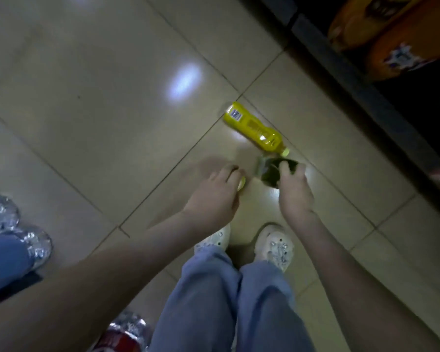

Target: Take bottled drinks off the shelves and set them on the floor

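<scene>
Hands lowered — right gripping dark bottle

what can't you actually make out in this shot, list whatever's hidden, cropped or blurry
- Head view: the dark green bottle is partly covered by the right hand; label unreadable.
- The left hand hides all but a yellow sliver of something; its fingers are motion-blurred.
- The yellow bottle label text is too small to read.
- The orange packs on the dark shelf are blurred and cut by the frame edge.
- The wrapped bottles are cropped at the bottom edge.
</scene>
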The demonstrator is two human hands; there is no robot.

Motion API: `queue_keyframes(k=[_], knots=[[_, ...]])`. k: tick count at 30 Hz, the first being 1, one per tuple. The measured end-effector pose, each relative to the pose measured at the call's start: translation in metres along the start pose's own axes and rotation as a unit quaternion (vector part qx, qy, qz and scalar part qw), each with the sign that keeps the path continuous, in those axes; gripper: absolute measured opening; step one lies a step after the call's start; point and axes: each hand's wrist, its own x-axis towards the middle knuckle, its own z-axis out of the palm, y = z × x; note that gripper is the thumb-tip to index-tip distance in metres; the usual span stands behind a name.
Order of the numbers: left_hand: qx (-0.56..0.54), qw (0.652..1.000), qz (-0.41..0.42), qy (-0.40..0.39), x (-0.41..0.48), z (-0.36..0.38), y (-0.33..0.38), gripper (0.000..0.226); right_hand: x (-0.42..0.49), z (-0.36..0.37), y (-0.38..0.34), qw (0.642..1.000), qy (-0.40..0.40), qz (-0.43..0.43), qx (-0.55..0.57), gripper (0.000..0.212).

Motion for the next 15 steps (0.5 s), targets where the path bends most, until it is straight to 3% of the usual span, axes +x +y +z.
queue_keyframes(k=[7,12,15], knots=[[-0.075,0.997,0.023,0.001,-0.032,-0.068,0.023,0.062,-0.079,-0.081,-0.001,0.996,0.02,-0.088,0.005,0.031],[-0.082,0.988,0.069,-0.107,-0.085,-0.169,0.088,0.098,-0.192,-0.215,-0.022,0.976,0.029,-0.19,0.106,0.027],[-0.107,0.983,0.067,-0.131,-0.134,-0.23,0.137,0.114,-0.258,-0.304,-0.048,0.955,0.045,-0.255,0.141,0.023]])
